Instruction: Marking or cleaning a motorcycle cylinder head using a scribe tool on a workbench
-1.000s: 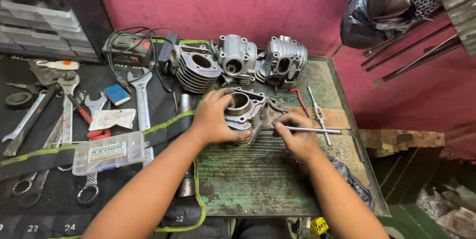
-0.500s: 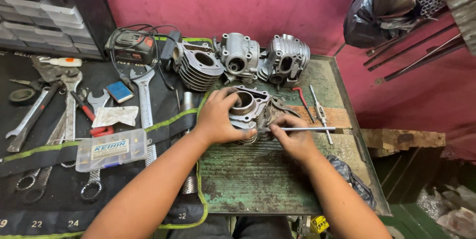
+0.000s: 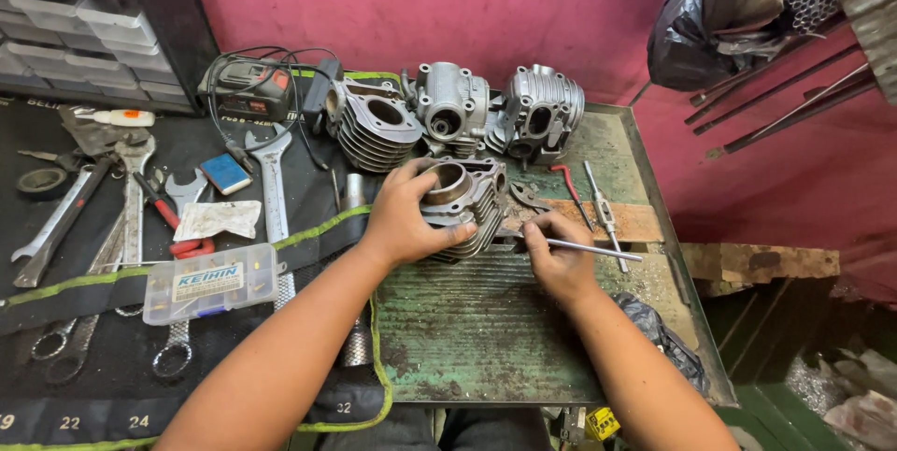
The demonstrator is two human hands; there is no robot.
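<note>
the left hand (image 3: 406, 217) still clamps the finned cylinder (image 3: 462, 199); the right hand (image 3: 553, 255) has shifted closer, pinching the metal rod (image 3: 589, 247) against its side.

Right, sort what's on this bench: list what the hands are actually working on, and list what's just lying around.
In hand:
- finned engine cylinder, gripped by the left hand
- slim metal rod tool, held at the cylinder's side by the right hand

Lying about:
- three other engine parts at the back
- spanners on the black mat
- clear plastic parts box
- red-handled tool
</note>
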